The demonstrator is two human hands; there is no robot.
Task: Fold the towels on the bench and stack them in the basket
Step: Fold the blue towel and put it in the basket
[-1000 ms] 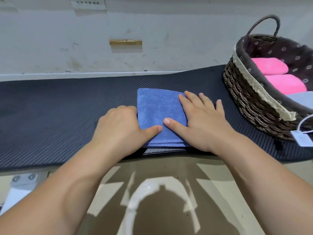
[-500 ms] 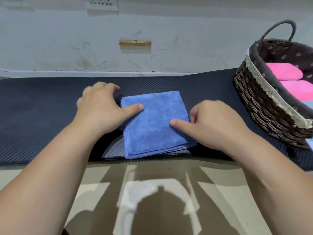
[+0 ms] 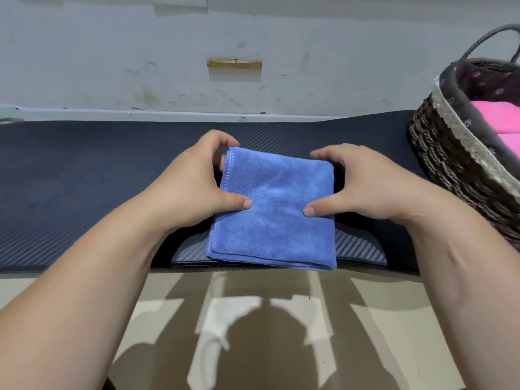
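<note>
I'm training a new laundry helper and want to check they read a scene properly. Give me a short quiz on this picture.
1. How many hands grip the blue towel?
2. True or false: the blue towel lies inside the basket.
3. The towels seen in the basket are: A pink, B green, C white.
Key: 1 two, the left hand and the right hand; 2 false, it lies on the bench; 3 A, pink towels.

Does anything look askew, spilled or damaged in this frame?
Nothing serious. The blue towel, gripped by the left hand and right hand, lies slightly skewed to the bench edge, and its layers are not quite flush at the near edge. Pink towels lie in the basket.
</note>
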